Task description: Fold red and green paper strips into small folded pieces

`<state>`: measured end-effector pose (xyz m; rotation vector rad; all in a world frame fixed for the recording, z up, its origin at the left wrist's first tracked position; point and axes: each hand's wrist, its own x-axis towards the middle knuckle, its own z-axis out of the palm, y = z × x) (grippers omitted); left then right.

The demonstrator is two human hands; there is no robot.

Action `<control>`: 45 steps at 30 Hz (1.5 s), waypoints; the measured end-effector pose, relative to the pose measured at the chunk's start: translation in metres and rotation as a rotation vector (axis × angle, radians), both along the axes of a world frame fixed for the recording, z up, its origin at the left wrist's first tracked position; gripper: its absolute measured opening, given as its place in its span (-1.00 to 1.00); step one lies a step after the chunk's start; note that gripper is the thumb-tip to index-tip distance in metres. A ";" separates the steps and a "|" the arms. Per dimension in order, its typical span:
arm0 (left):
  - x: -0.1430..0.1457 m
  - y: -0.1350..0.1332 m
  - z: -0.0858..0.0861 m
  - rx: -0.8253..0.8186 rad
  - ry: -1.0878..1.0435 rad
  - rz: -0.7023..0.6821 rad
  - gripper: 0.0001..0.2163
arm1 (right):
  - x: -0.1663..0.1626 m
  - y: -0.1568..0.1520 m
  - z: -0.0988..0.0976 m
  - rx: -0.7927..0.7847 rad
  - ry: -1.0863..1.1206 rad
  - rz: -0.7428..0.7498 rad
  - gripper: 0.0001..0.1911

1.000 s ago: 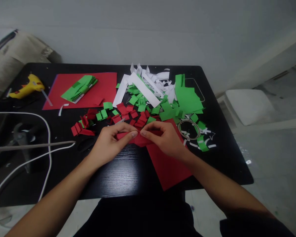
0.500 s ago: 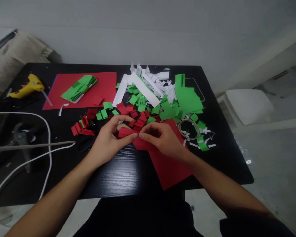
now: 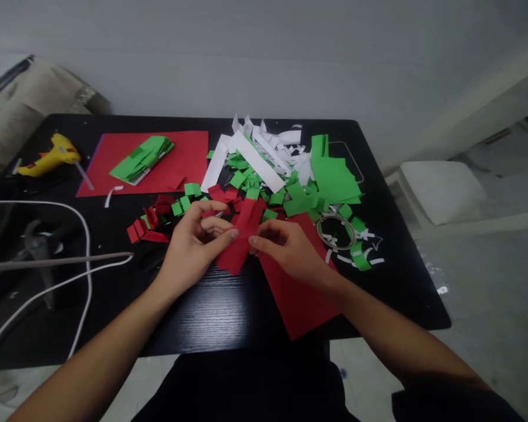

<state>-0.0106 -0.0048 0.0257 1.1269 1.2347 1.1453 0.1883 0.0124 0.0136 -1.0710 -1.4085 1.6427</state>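
Between my two hands is a piece of folded red paper (image 3: 241,237), turned so that its long side runs away from me. My left hand (image 3: 198,237) pinches its left edge with the thumb on top; something thin and shiny, perhaps scissor blades, shows by those fingers. My right hand (image 3: 286,243) grips the right edge between thumb and fingers. A larger red sheet (image 3: 301,293) lies under my right wrist. Just beyond my hands are small cut red pieces (image 3: 231,196) and green pieces (image 3: 250,176), partly hidden by the held paper.
White paper strips (image 3: 259,158) and green sheets (image 3: 334,176) lie at the back. A roll of tape (image 3: 335,231) is at right. At left are a yellow glue gun (image 3: 50,158), pliers (image 3: 39,246), a white cable (image 3: 88,234), and green folded paper (image 3: 143,158) on a red sheet (image 3: 193,152).
The red paper has been turned from lying crosswise to pointing away from me, and more of its face shows. Both hands stay in nearly the same place.
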 end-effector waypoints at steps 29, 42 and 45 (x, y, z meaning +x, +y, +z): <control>-0.002 0.000 0.003 0.062 0.093 -0.017 -0.70 | 0.005 0.003 0.006 0.015 -0.039 0.054 -0.64; 0.000 -0.003 0.000 0.040 0.027 -0.101 -0.72 | 0.007 0.004 0.006 -0.055 0.053 0.076 -0.65; 0.002 -0.003 0.000 0.040 0.043 -0.084 -0.72 | 0.006 0.004 0.005 -0.043 0.060 0.065 -0.65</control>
